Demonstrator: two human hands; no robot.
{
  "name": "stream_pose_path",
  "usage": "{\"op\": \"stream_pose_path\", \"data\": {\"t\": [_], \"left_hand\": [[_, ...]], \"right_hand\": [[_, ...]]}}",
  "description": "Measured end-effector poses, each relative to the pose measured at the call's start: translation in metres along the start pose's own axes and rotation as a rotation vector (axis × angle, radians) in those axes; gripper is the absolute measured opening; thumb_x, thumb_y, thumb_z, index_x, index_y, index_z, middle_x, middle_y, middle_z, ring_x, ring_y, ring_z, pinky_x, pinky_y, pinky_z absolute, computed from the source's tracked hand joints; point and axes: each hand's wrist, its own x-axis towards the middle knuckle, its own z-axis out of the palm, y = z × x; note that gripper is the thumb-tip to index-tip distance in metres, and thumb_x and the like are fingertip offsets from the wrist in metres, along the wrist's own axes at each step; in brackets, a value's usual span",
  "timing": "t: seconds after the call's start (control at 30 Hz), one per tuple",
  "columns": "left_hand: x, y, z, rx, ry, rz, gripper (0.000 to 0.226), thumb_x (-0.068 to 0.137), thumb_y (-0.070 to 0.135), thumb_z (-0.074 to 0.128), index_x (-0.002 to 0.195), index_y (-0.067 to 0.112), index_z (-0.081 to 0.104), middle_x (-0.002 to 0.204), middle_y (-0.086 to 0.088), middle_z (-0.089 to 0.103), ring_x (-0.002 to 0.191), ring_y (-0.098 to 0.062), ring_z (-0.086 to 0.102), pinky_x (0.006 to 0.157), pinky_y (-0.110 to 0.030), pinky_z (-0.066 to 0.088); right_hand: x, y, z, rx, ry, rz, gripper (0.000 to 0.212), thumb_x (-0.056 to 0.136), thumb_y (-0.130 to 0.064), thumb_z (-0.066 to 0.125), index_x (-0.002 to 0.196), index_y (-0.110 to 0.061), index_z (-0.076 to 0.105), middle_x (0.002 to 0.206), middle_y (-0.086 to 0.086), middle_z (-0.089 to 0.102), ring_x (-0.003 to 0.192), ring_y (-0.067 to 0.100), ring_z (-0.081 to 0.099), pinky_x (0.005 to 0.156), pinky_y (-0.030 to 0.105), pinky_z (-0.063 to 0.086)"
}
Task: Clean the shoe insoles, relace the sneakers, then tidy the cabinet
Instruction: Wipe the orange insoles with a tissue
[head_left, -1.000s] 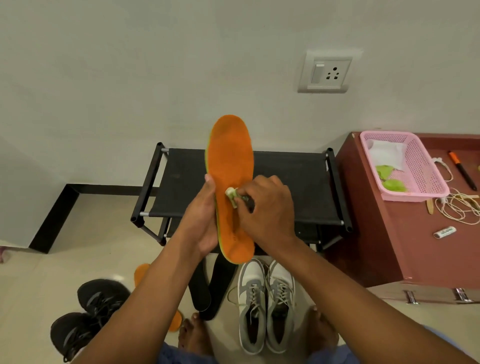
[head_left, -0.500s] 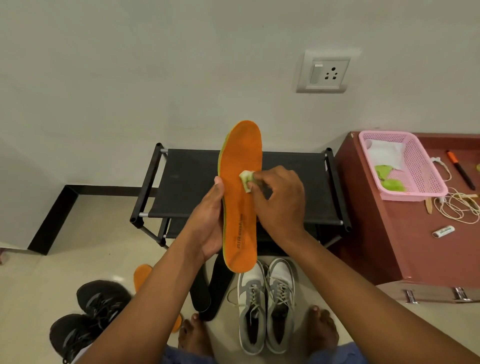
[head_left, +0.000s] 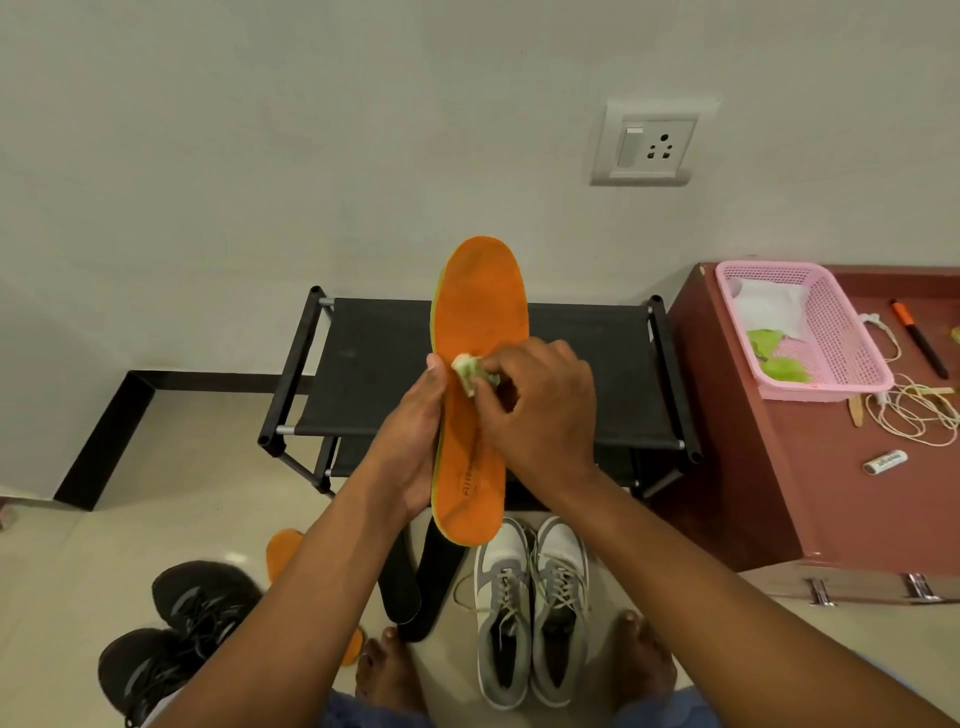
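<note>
Wiping an orange insole over the shoe rack

The pink basket (head_left: 852, 332) at the cabinet's (head_left: 753, 467) back corner holds white cloth and green pieces. Left hand (head_left: 410, 441) grips the insole (head_left: 480, 332) upright; right hand (head_left: 540, 410) pinches a small wipe (head_left: 467, 371) against it.

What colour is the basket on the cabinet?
Pink: the basket is a perforated pink plastic one, seen in the head view.

Both forearms bare, no sleeves visible to frame edge. Left hand (head_left: 410, 441) and right hand (head_left: 540, 410) without rings, watch or gloves. Feet bare. Blue denim-like garment over knees at bottom edge.
</note>
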Motion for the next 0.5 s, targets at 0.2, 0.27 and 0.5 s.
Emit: {"op": "stream_pose_path", "data": {"t": [0.2, 0.27, 0.5], "left_hand": [[-0.001, -0.003, 0.001, 0.166, -0.004, 0.01, 0.043, 0.105, 0.056, 0.035, 0.135, 0.032, 0.055, 0.121, -0.006, 0.075, 0.11, -0.029, 0.073, 0.079, -0.042, 0.063], [0.0, -0.003, 0.001, 0.144, -0.002, 0.01, 0.042, 0.106, 0.055, 0.034, 0.134, 0.033, 0.055, 0.121, -0.006, 0.075, 0.108, -0.029, 0.074, 0.077, -0.042, 0.063], [0.009, 0.002, -0.02, -0.051, 0.098, 0.064, 0.061, 0.104, 0.06, 0.034, 0.149, 0.021, 0.046, 0.136, -0.016, 0.066, 0.123, -0.037, 0.065, 0.097, -0.054, 0.056]], "right_hand": [[0.017, 0.028, -0.009, 0.0, 0.113, 0.193, 0.013, 0.091, -0.036, 0.071, 0.098, -0.026, 0.074, 0.09, -0.009, 0.067, 0.084, 0.015, 0.055, 0.071, 0.043, 0.048], [0.016, 0.031, -0.008, 0.034, 0.091, 0.191, 0.014, 0.09, -0.035, 0.072, 0.099, -0.024, 0.075, 0.09, -0.008, 0.067, 0.084, 0.015, 0.055, 0.072, 0.043, 0.05], [-0.005, 0.01, 0.005, 0.11, -0.173, -0.001, 0.019, 0.088, -0.039, 0.071, 0.096, -0.023, 0.075, 0.085, -0.007, 0.064, 0.08, 0.011, 0.051, 0.065, 0.027, 0.04]]}}
